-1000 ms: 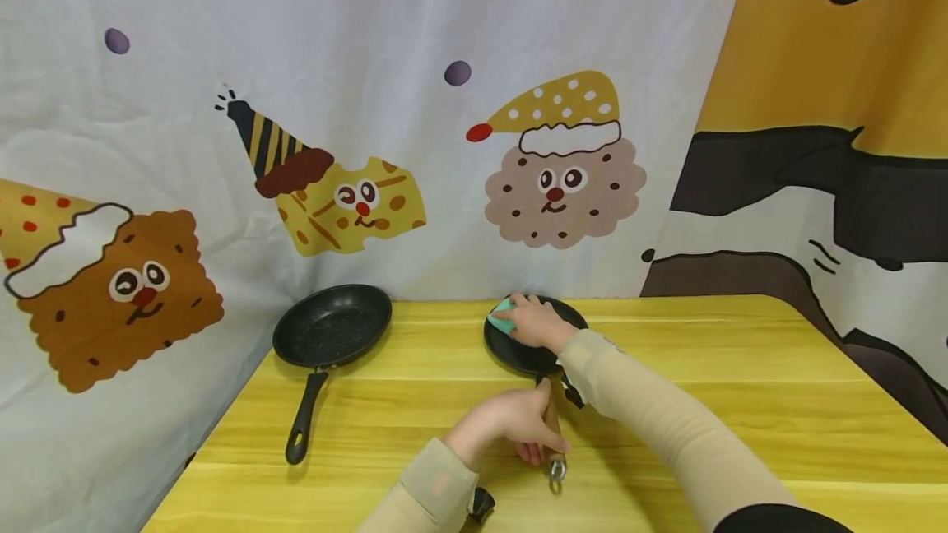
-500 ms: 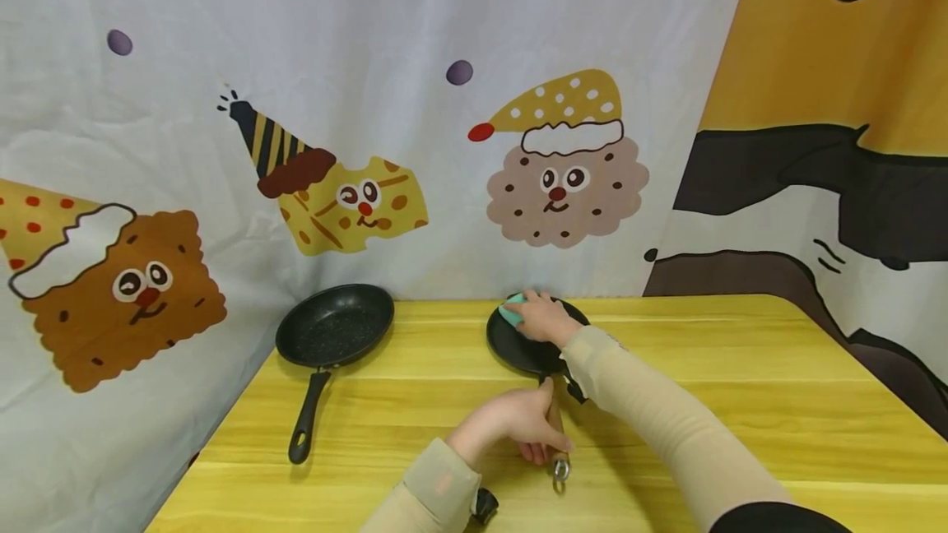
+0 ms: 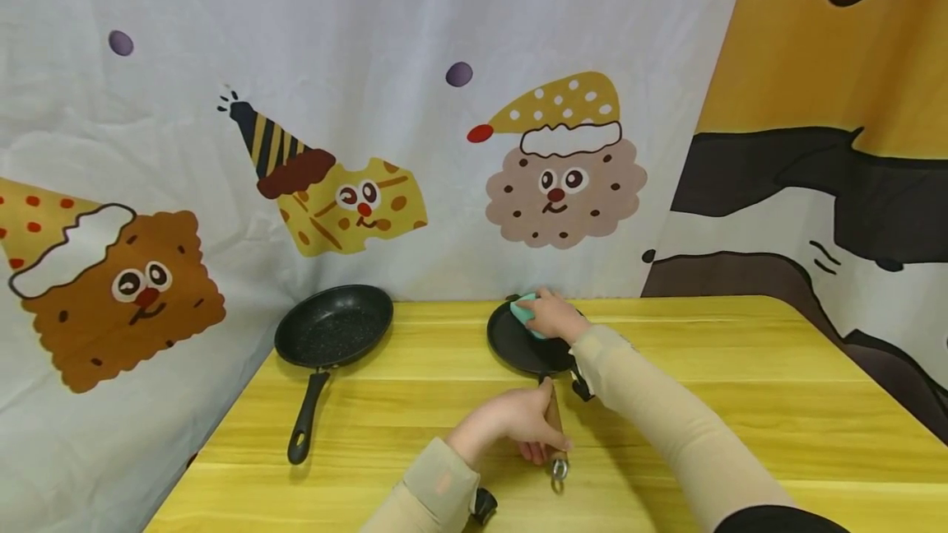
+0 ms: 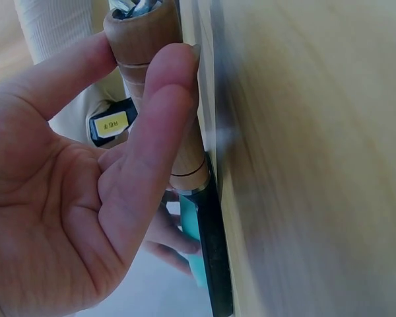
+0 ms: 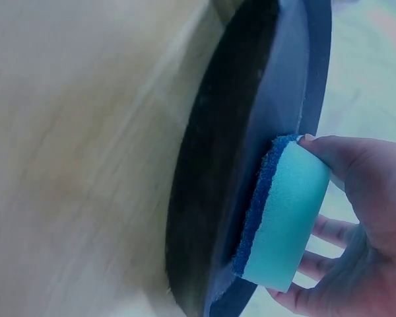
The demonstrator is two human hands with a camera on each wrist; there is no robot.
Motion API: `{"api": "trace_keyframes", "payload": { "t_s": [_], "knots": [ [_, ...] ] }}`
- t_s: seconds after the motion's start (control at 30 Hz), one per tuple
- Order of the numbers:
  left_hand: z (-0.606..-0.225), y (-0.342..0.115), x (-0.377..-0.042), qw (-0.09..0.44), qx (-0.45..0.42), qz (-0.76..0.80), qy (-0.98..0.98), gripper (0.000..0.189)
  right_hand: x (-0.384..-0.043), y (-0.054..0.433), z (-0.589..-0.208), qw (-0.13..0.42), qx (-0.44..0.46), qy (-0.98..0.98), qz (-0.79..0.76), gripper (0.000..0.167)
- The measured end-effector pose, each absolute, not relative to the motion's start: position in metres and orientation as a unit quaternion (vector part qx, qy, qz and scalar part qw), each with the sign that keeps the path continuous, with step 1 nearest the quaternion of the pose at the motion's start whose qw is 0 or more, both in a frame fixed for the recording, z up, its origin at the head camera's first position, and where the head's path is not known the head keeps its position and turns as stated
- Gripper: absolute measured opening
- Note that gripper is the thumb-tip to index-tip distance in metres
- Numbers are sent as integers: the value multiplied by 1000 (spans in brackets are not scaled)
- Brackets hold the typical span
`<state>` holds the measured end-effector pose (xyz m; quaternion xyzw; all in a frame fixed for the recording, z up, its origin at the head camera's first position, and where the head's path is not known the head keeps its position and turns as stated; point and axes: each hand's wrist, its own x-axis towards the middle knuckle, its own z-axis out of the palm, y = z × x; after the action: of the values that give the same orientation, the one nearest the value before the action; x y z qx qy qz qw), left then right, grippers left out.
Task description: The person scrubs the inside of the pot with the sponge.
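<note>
A small black frying pan (image 3: 514, 344) lies on the table near its back edge, its wooden handle (image 4: 188, 148) pointing toward the front. My left hand (image 3: 514, 422) grips that handle between thumb and fingers. In my right hand (image 3: 557, 317) is a turquoise sponge (image 5: 287, 214) with a dark blue scouring layer, pinched between thumb and fingers. The scouring side faces down against the inside of the pan, as the right wrist view shows. A metal hanging ring (image 3: 559, 471) sticks out past the left hand at the handle's end.
A larger black frying pan (image 3: 333, 327) with a black handle (image 3: 307, 418) sits at the table's back left. Behind the yellow wood-grain table (image 3: 415, 467) hangs a curtain (image 3: 415, 39) printed with cartoon biscuits and cheese.
My right hand has slid the sponge to the right across the small pan, baring more of its left side. The left hand keeps its grip on the handle, and the pan stays in place.
</note>
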<state>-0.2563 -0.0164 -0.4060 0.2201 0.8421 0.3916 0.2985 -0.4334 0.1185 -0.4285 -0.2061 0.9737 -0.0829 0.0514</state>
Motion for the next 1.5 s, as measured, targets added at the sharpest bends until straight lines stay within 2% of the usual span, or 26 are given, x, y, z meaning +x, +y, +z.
{"api": "trace_keyframes", "payload": {
  "t_s": [0.87, 1.5],
  "knots": [
    [-408, -16, -257, 302, 218, 391, 842, 101, -423, 154, -422, 43, -238, 956, -167, 49],
    [-404, -17, -256, 310, 213, 391, 840, 100, -406, 162, -427, 45, -257, 945, -197, 48]
  ]
}}
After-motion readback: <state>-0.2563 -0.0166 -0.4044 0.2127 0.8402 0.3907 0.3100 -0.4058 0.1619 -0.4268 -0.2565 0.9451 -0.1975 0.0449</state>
